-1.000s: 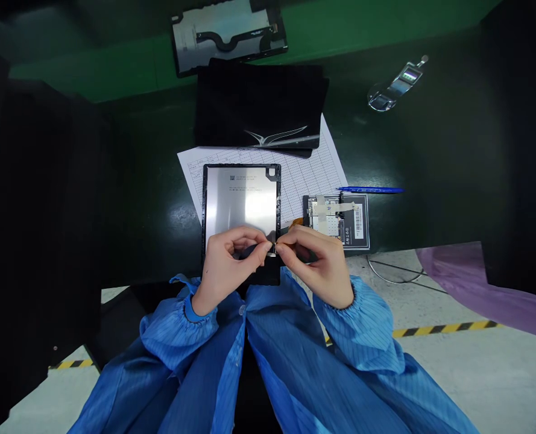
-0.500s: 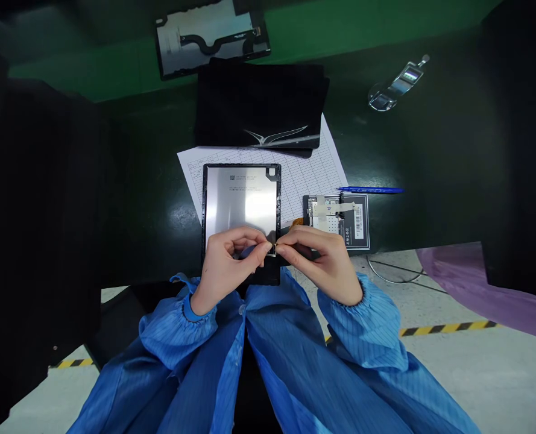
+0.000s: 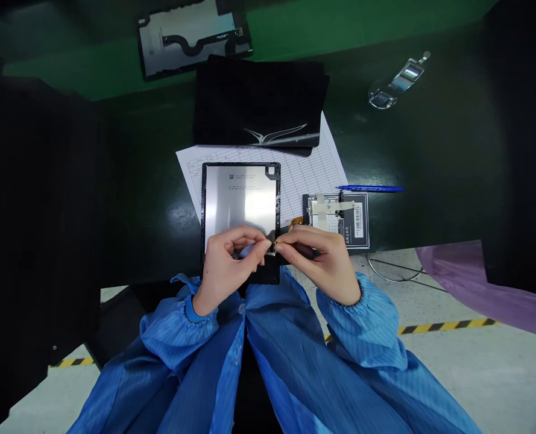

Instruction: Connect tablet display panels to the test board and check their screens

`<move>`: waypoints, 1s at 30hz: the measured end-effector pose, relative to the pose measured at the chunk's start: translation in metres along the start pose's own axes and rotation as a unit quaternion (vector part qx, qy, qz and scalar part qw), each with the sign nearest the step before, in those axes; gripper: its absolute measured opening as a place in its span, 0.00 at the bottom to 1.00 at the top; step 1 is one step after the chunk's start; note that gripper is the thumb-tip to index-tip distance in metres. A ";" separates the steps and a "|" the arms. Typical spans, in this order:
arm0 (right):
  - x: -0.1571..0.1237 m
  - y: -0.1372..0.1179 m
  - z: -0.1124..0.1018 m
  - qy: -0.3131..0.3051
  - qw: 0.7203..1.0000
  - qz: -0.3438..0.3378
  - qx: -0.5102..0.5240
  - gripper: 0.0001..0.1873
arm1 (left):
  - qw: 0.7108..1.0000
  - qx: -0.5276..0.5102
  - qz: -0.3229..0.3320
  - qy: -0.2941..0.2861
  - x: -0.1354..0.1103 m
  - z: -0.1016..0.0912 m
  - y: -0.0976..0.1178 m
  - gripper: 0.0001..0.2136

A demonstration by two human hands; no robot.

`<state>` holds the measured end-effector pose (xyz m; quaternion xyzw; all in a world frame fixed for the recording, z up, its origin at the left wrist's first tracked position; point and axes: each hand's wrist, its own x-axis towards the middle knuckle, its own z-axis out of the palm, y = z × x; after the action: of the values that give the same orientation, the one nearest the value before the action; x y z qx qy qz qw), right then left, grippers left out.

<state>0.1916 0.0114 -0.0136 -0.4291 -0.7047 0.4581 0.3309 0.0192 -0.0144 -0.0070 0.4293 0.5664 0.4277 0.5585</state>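
Note:
A tablet screen assembly, silver back up in a black frame, lies at the bench's near edge. Over its lower right side, my left hand is closed, thumb and forefinger pinching at a tiny part beside the frame. My right hand meets it there with its own thumb and forefinger pinched. What sits between the fingertips is too small to name. Just beyond my right hand is an opened device with a circuit board and a black battery, with tape across it. An orange flex cable shows by my right fingers.
Dark flat panels lie stacked on a printed sheet. A blue pen rests to the right, and a shiny metal-and-clear object farther back. Another screen assembly lies on the green strip.
The screen assembly on the green strip has shifted left. Both my hands stay almost in place, with fingertips still together at the tablet's right edge.

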 end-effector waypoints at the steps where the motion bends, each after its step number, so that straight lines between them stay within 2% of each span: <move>1: 0.000 0.000 0.000 0.000 1.000 0.000 0.003 0.09 | 1.000 -0.004 -0.002 -0.002 0.000 0.000 0.000 0.05; 15: 0.002 0.000 0.002 -0.004 0.999 0.034 0.027 0.08 | 1.000 0.002 -0.003 0.008 0.000 0.003 0.000 0.04; 20: 0.001 0.002 0.004 -0.017 0.999 0.026 0.040 0.10 | 1.000 -0.006 -0.007 0.006 0.000 0.004 -0.001 0.04; 28: 0.000 0.001 0.003 -0.006 0.999 0.022 0.044 0.11 | 1.000 -0.018 -0.012 -0.005 -0.001 0.002 0.001 0.06; 30: 0.000 0.001 0.002 -0.008 0.998 0.021 0.053 0.14 | 1.000 -0.021 -0.010 -0.008 -0.001 0.002 0.002 0.06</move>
<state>0.1900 0.0111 -0.0156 -0.4221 -0.6731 0.5046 0.3380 0.0213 -0.0147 -0.0052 0.4155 0.5570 0.4305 0.5759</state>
